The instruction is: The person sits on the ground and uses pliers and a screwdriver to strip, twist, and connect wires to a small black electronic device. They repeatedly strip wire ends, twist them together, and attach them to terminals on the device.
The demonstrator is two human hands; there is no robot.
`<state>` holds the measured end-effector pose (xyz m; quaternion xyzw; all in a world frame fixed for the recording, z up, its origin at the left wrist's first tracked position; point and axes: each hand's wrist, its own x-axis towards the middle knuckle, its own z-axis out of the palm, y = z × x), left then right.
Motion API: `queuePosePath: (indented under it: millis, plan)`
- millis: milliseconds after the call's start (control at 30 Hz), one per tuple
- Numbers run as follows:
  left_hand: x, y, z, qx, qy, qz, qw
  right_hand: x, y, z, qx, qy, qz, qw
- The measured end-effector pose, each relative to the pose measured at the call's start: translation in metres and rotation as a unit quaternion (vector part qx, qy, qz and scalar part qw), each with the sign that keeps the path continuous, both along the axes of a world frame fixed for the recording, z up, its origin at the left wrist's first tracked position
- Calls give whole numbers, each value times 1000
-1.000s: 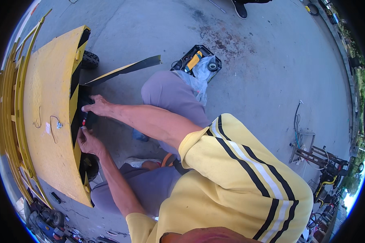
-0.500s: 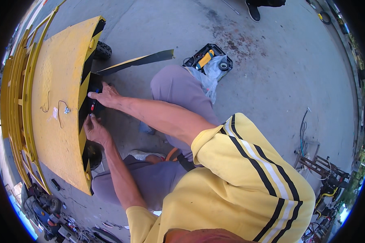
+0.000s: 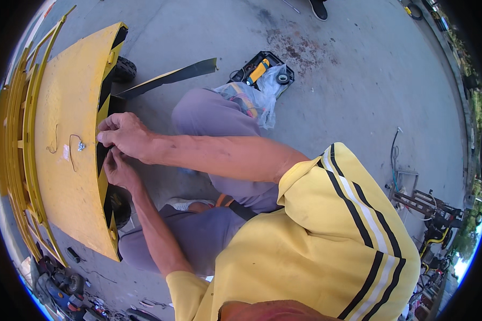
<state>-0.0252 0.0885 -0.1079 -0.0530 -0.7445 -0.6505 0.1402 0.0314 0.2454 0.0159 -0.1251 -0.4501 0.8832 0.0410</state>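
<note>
A yellow flatbed cart (image 3: 69, 107) stands at my left, its near edge striped black and yellow. My right hand (image 3: 126, 136) is at that edge with thumb and fingers drawn together. Just below it, my left hand (image 3: 120, 170) is closed in a pinch at the same edge. Whatever the fingers hold is too small or hidden behind them. A thin brown wire (image 3: 72, 155) lies on the cart's deck beside a small shiny piece (image 3: 81, 145). A black wheel (image 3: 124, 69) shows under the cart's far end, another (image 3: 121, 206) nearer me.
A loose striped strip (image 3: 168, 78) sticks out from the cart. Beyond my knee lies an open black tool case (image 3: 288, 72) with a yellow tool (image 3: 258, 71) and a clear plastic bag (image 3: 268, 101). Metal equipment (image 3: 428, 206) stands at right. Another person's shoe (image 3: 319, 9) is at the top.
My right hand has drawn back from under the cart's edge and come closer to my left hand. A small red piece visible between the hands earlier is now hidden. The view has shifted slightly.
</note>
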Motion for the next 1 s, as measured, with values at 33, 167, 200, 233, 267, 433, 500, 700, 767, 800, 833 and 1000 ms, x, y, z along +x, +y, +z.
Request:
queuePosePath:
  millis: [33, 167, 200, 233, 267, 433, 500, 700, 767, 800, 833, 1000]
  plan:
    - [0, -8, 0, -23, 3, 11, 1000, 21, 10, 18, -28, 83, -40, 995]
    - [-2, -22, 4, -82, 3, 29, 996, 78, 96, -13, 342, 212, -341, 850]
    - [-3, -21, 4, -85, 2, 29, 996, 91, 123, -40, 293, 109, -342, 886]
    - [-1, -23, 4, -90, 1, 30, 996, 105, 154, -65, 272, 4, -318, 908]
    - [1, -25, 5, -91, -3, 32, 995, 115, 183, -105, 285, -79, -345, 891]
    - [0, -24, -6, -93, -27, 23, 995, 207, 283, -299, 472, -367, -282, 750]
    - [3, -29, -4, -109, -30, 29, 993, 225, 286, -327, 536, -443, -163, 700]
    - [7, -28, -2, -121, -38, 32, 991, 216, 272, -315, 521, -499, -85, 687]
    - [8, -28, 0, -125, -39, 35, 991, 213, 269, -307, 520, -494, -67, 694]
    - [7, -29, -1, -126, -40, 36, 991, 213, 267, -303, 520, -491, -58, 697]
    - [7, -27, 0, -127, -42, 35, 990, 215, 269, -307, 536, -478, -53, 694]
    - [6, -25, 1, -113, -31, 30, 993, 214, 271, -293, 553, -457, -30, 696]
